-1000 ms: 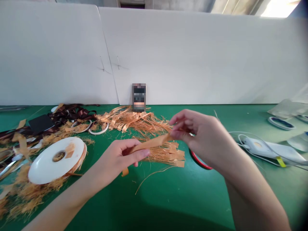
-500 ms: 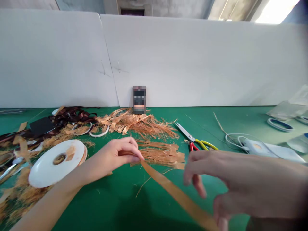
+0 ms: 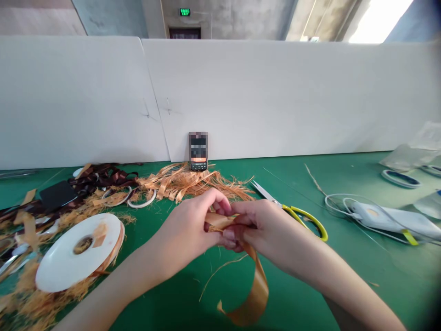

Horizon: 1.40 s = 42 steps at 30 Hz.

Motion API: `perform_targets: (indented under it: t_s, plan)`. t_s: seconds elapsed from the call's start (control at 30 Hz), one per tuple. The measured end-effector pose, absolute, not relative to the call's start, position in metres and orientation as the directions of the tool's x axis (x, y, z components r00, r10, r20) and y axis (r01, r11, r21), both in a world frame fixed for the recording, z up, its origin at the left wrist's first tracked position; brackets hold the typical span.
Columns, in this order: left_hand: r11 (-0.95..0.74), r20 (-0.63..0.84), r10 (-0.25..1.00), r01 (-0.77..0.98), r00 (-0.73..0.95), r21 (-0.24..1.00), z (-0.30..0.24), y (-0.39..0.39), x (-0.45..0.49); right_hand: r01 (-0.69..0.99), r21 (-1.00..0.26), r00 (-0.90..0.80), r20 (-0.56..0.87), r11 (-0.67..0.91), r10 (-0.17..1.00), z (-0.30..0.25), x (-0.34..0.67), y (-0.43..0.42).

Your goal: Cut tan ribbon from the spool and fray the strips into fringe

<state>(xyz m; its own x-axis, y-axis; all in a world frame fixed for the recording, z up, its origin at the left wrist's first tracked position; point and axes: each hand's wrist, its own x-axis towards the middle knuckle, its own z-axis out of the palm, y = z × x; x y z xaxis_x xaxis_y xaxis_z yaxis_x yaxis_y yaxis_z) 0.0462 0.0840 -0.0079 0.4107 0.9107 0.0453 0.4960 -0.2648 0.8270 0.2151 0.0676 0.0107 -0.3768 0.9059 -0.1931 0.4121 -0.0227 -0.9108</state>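
Observation:
My left hand [image 3: 191, 230] and my right hand [image 3: 262, 230] meet in front of me, and both pinch a length of orange satin ribbon [image 3: 257, 294]. Its middle is hidden between my fingers, and its lower part hangs in a twisted loop over the green mat [image 3: 310, 276]. Behind my left hand lies a pile of frayed orange ribbon strips [image 3: 186, 184]. A white spool of orange ribbon [image 3: 69, 262] rests farther to the left.
Scissors with yellow handles [image 3: 296, 216] lie just right of my right hand. A tangle of dark brown ribbon [image 3: 103, 175] and frayed scraps covers the left side. A blurred phone [image 3: 198, 151] leans on the white partition [image 3: 275, 96]. A white device with cables [image 3: 382, 218] sits right.
My right hand has moved left to join my left hand on the ribbon, and the ribbon now hangs in a loop. The fringed bundle that lay in front is no longer visible.

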Motion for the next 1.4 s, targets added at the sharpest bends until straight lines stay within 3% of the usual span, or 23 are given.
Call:
perform_targets:
  t_s: [0.1, 0.2, 0.33, 0.43, 0.53, 0.7, 0.9, 1.03, 1.17, 1.4]
  plan:
    - [-0.061, -0.059, 0.924, 0.297, 0.378, 0.953, -0.008, 0.090, 0.037, 0.318, -0.935, -0.302, -0.258, -0.158, 0.918, 0.016, 0.214, 0.069]
    - [0.038, -0.058, 0.929, 0.062, 0.365, 0.997, -0.010, 0.093, 0.035, 0.255, -0.938, -0.313, -0.309, -0.234, 0.898, 0.015, 0.213, 0.069]
    - [0.069, -0.059, 0.947, -0.021, 0.315, 0.997, -0.009, 0.091, 0.038, 0.329, -0.912, -0.402, -0.370, -0.245, 0.838, 0.010, 0.213, 0.068]
    - [0.134, -0.129, 0.932, 0.009, 0.340, 0.991, -0.006, 0.087, 0.041, 0.388, -0.915, -0.408, -0.274, -0.106, 0.871, 0.008, 0.214, 0.069]
    - [0.175, -0.187, 0.888, 0.068, 0.420, 0.982, -0.002, 0.085, 0.045, 0.292, -0.956, -0.271, -0.066, 0.016, 0.960, 0.007, 0.215, 0.074]
    - [0.129, -0.200, 0.864, 0.181, 0.462, 0.975, -0.002, 0.082, 0.046, 0.165, -0.984, -0.261, -0.102, -0.060, 0.960, 0.010, 0.212, 0.076]
    - [-0.042, -0.071, 0.952, 0.357, 0.299, 0.933, 0.001, 0.075, 0.045, 0.254, -0.967, -0.210, -0.085, -0.030, 0.974, 0.014, 0.211, 0.070]
    - [-0.170, 0.111, 0.978, 0.368, 0.176, 0.914, 0.005, 0.069, 0.046, 0.234, -0.971, -0.219, -0.100, -0.047, 0.970, 0.018, 0.214, 0.067]
    - [-0.328, 0.290, 0.944, 0.373, 0.155, 0.868, 0.007, 0.067, 0.044, 0.214, -0.976, -0.224, -0.093, -0.044, 0.970, 0.022, 0.214, 0.063]
    - [-0.326, 0.322, 0.945, 0.230, 0.053, 0.917, 0.007, 0.063, 0.046, 0.025, -0.995, -0.213, -0.104, -0.100, 0.972, 0.023, 0.209, 0.058]
